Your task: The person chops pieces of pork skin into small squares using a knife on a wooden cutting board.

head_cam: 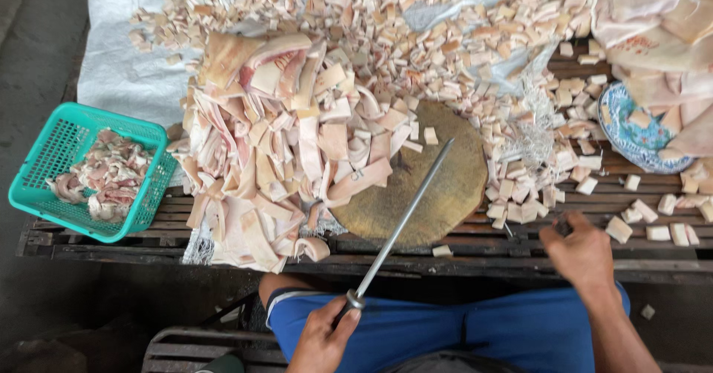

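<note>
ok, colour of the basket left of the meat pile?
Teal-green plastic basket, seen in the head view.

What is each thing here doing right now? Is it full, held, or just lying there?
Left hand: shut on the sharpening steel's handle.
Sharpening steel: held, slanting up over the chopping block.
Right hand: resting on the slatted bench, gripping something dark; cannot tell what.
Chopping block: mostly bare, partly covered by strips.
Green basket: partly filled with scraps.
Patterned plate: partly covered by big slabs.
</note>
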